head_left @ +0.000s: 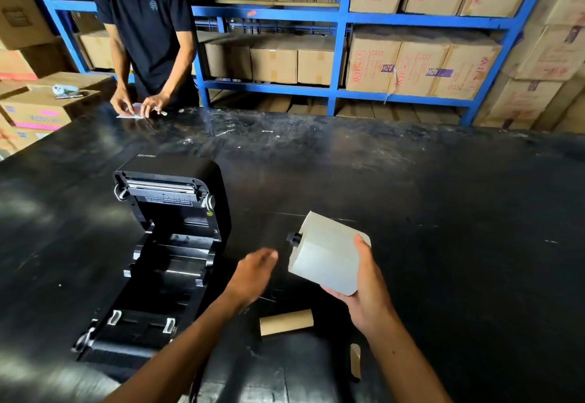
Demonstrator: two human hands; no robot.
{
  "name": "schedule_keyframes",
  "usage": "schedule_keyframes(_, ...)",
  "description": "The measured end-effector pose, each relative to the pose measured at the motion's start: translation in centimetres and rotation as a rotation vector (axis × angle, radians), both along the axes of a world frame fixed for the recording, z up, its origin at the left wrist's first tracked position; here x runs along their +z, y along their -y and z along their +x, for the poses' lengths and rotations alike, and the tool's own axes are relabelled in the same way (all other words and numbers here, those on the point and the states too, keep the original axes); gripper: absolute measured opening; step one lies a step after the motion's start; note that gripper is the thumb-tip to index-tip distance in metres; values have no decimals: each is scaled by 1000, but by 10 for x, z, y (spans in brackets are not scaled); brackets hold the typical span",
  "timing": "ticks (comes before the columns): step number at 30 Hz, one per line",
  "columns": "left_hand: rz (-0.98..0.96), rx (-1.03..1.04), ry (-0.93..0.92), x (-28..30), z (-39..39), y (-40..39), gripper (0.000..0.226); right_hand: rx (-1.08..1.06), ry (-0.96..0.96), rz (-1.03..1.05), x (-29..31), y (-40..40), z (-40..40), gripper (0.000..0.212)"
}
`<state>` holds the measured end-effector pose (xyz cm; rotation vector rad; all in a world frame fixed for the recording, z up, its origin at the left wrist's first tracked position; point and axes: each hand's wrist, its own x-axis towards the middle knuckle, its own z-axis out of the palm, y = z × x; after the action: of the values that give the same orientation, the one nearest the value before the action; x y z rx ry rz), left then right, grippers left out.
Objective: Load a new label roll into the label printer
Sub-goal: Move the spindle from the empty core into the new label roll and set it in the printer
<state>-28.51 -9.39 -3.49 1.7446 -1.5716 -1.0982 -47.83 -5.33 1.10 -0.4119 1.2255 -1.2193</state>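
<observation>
A black label printer [164,244] stands on the black table with its lid swung open, and its roll bay shows no roll. My right hand [364,292] holds a white label roll [326,254] above the table, to the right of the printer. A black spindle end [294,238] sticks out of the roll's left side. My left hand [256,273] hovers between the printer and the roll, fingers apart and blurred, holding nothing. An empty brown cardboard core [286,322] lies on the table below the roll.
Another person stands at the table's far left edge, hands [139,106] on a small paper. Blue shelving [342,16] stacked with cardboard boxes runs behind the table. A second cardboard piece [355,360] lies near my right forearm. A black cable [194,383] runs off the front edge.
</observation>
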Motion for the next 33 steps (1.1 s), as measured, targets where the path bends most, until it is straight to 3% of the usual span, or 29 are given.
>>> schedule_keyframes(3, 89, -286, 429, -44, 6, 8, 45, -25, -22, 33, -5, 2, 0, 40)
schedule_keyframes(5, 50, -426, 719, -59, 9, 12, 50, -38, -28, 45, -8, 2, 0, 40)
schedule_keyframes(8, -81, -457, 839, -71, 12, 17, 45, -50, -46, 53, -13, 1, -1, 36)
schedule_keyframes(11, -95, -398, 708, -73, 14, 18, 35, -57, -53, 51, -17, 0, -1, 35)
schedule_keyframes(14, -71, -263, 418, -67, 17, 15, 23, -59, -57, 46, -19, -1, 0, 34)
schedule_keyframes(19, -192, 205, -78, -33, 6, 3, 18, -42, -76, 4, -19, 0, 6, 22)
schedule_keyframes(22, -229, 245, -288, -6, -2, -5, 14, -37, -76, -8, -17, 2, 13, 19)
schedule_keyframes(28, -299, 144, -367, 20, 0, -29, 32, -3, -118, -64, -12, 2, 28, 26)
schedule_keyframes(33, -443, 113, -187, 20, 12, -46, 42, 22, -216, -130, -10, -2, 36, 37)
